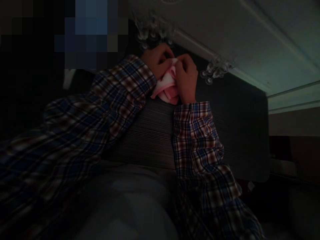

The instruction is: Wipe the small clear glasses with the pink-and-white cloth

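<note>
A pink cloth (167, 80) is bunched up between my two hands, over the far part of the dark table (147, 136). My left hand (155, 61) grips it from the left with curled fingers. On the other side my right hand (187, 78) pinches its upper edge, thumb toward me. Folds of the cloth hang down toward the tabletop. Whether anything is wrapped inside cannot be seen. Just beyond my left hand stands a cluster of clear glass pieces (152, 31), their shapes hard to make out in the dim light.
A second group of clear glass pieces (216, 68) sits right of my right hand, against a pale wall or panel (250, 43) along the table's far side. The table's rounded corner (266, 176) lies at the right. The upper left is blurred out.
</note>
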The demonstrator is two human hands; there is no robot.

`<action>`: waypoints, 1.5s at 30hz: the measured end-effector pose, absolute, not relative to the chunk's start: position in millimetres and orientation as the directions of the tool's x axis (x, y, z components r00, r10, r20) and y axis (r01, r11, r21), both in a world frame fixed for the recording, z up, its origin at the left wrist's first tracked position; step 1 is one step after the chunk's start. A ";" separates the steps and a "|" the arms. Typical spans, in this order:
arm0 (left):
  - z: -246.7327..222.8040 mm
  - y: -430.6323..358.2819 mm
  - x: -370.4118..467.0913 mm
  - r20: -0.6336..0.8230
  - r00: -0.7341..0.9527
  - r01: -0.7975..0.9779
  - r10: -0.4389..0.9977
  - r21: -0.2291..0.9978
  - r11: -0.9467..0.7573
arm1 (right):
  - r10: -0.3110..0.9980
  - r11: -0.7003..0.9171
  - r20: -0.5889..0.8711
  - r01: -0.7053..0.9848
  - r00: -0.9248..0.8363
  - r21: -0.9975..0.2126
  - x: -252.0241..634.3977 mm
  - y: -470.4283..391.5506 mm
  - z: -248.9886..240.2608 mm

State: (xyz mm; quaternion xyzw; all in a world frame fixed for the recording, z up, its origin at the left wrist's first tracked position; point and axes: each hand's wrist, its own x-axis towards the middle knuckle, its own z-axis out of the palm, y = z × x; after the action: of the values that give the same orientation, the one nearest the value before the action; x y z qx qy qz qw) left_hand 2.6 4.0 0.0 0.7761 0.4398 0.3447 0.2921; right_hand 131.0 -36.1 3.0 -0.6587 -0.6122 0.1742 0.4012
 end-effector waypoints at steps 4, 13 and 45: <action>-2.4 6.0 2.4 0.285 0.389 0.507 0.876 0.728 -0.462 | 0.939 0.082 0.283 0.670 0.196 -0.738 129.6 -38.5 4.3; -1.5 4.2 2.2 0.248 0.420 0.482 0.873 0.754 -0.446 | 0.926 0.132 0.318 0.613 0.204 -0.779 127.4 -40.9 2.1; 2.4 0.5 1.1 0.212 0.429 0.470 0.878 0.778 -0.417 | 0.904 0.136 0.334 0.564 0.265 -0.815 122.7 -46.6 5.0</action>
State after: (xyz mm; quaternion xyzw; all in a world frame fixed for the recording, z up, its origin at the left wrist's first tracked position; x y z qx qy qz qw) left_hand 1.1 0.5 2.4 0.7806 0.4319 0.3149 0.3239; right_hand 122.7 -46.6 5.0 -0.6331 -0.5798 0.1770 0.4814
